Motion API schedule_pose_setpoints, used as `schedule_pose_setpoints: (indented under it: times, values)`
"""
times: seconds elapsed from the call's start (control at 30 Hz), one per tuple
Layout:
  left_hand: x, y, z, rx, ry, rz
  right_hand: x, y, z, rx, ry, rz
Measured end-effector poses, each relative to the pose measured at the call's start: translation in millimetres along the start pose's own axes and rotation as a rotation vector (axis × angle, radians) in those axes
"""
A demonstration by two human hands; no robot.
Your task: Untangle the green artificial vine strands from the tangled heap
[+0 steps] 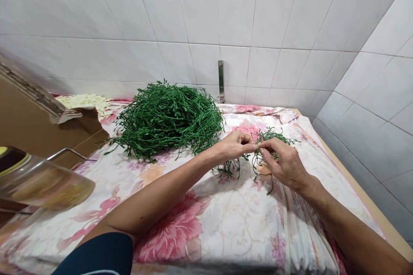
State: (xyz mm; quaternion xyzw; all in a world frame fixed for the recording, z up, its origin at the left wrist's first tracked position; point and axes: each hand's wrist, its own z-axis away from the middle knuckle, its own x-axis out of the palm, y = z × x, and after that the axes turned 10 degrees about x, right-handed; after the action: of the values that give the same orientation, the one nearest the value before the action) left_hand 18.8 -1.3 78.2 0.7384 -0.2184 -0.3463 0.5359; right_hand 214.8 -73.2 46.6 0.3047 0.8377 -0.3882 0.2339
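2 bare hands meet over floral cloth (226,219). Left hand (237,145) and right hand (284,161): fingertips pinched together on thin green artificial stems (274,136), sprigs hanging below. Big pile of green stems (171,120) beyond, to the left. Metal bracket (221,80) at white tiled wall (235,13), farthest.

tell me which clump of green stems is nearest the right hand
The small, loose clump at the fingers of the right hand; the sprigs below the left hand and the big, dense heap both lie farther left.
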Motion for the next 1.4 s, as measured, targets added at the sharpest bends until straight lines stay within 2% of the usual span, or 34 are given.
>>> schedule_pose_setpoints:
  times: [0.3,0.5,0.6,0.8,0.93,1.0,1.07,1.13,1.27,1.4]
  values:
    - [1.1,2,2,-0.091,-0.030,0.119,0,2,0,-0.109,0.029,0.047]
    - [1.4,-3,1,-0.090,-0.018,0.090,4,-4,2,-0.001,0.041,0.033]
    - [2.1,-9,0,-0.023,0.005,-0.084,9,-2,2,0.081,0.033,0.052]
    - [10.0,-9,2,0.061,0.059,-0.658,25,-3,5,0.137,0.010,0.205]
    - [15.9,-4,8,0.061,0.052,-0.821,29,2,5,0.147,-0.013,0.303]
    - [17.1,-1,10,0.052,0.022,-0.794,24,10,2,0.241,0.018,0.323]
    - [16.3,1,10,0.066,0.010,-0.700,14,22,-4,0.444,0.105,0.293]
    - [12.8,1,8,0.079,0.057,-0.547,4,31,-8,0.554,0.176,0.210]
    - [-0.6,-2,1,0.036,0.150,-0.193,-8,40,-13,0.600,0.205,0.019]
    - [-12.5,-2,-2,-0.044,0.215,-0.006,-18,48,-13,0.605,0.314,0.036]
